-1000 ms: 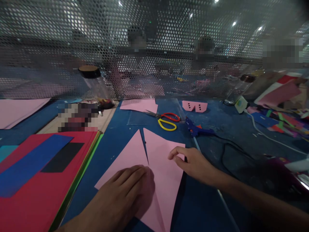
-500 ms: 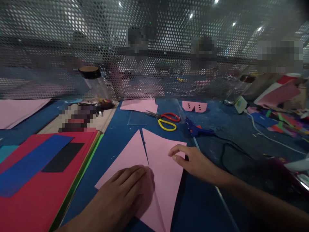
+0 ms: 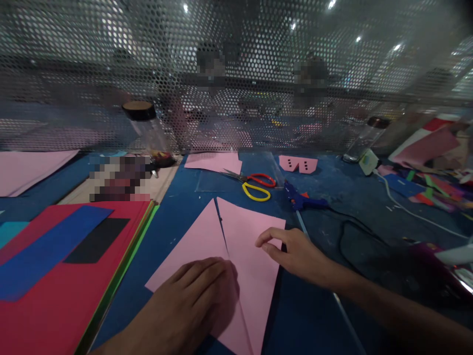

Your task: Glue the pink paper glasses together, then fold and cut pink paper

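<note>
Pink paper lies in front of me with its two sides meeting along a line down the middle, and a narrow dark gap shows at the far end of that line. My left hand rests flat on its left half, fingers together and fingertips close to the middle line. Over the right half is my right hand, thumb and fingers curved and apart with nothing between them. Whether its fingertips touch the paper I cannot tell. Scissors with one red and one yellow handle lie beyond the paper.
A blue glue gun with a black cord lies right of the scissors. Red sheets carry blue and black strips at left. A lidded jar, a small pink cutout and colourful scraps stand or lie before a perforated metal screen.
Both hands have shifted slightly toward me, the right one also a little to the left. The paper looks about the same.
</note>
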`<state>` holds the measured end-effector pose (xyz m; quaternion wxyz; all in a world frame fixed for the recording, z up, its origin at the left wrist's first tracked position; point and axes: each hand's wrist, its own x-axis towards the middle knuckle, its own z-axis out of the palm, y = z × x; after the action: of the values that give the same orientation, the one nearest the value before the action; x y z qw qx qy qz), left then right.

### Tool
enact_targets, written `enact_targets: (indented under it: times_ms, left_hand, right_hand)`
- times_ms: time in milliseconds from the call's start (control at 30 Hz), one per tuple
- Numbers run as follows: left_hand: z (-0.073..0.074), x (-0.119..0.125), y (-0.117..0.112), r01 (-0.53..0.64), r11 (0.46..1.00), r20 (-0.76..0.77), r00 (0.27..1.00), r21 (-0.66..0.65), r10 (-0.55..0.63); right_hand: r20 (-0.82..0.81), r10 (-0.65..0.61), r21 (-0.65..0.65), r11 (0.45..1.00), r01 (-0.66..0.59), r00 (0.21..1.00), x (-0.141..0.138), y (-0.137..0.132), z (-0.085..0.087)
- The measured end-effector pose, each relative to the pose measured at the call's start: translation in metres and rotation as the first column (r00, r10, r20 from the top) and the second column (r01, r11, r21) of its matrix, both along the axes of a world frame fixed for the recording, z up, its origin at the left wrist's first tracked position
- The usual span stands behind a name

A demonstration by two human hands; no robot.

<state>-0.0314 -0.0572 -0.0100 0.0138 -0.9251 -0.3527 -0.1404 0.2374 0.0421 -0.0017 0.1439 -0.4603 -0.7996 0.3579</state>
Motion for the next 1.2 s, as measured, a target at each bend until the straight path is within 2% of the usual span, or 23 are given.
enact_targets:
  times_ms: [367, 667, 867, 1000, 1200]
  left_hand:
    - [0.004, 0.003, -0.001, -0.013, 1.0, 0.003, 1.0, 0.001, 0.013]
    - [-0.001, 0.0, -0.002, -0.016, 1.0, -0.015, 1.0, 0.011, 0.016]
    - [-0.001, -0.001, -0.001, -0.004, 1.0, -0.022, 1.0, -0.023, 0.003]
    - [0.001, 0.0, 0.001, 0.002, 1.0, 0.011, 1.0, -0.025, -0.002]
    - [0.006, 0.0, 0.001, 0.069, 0.995, -0.013, 0.997, -0.066, -0.07]
  right_hand:
    - [0.042, 0.05, -0.008, 0.999, -0.049, 0.998, 0.002, 0.001, 0.001]
    - [0.051, 0.059, -0.022, 0.998, -0.057, 0.997, 0.004, 0.003, 0.001]
    - [-0.035, 0.065, -0.024, 0.998, -0.066, 0.997, 0.004, 0.001, 0.004]
    - [-0.091, 0.087, -0.044, 0.995, -0.091, 0.992, 0.003, -0.002, 0.0]
    - [-0.05, 0.063, -0.032, 0.997, -0.064, 0.997, 0.0, -0.005, -0.007]
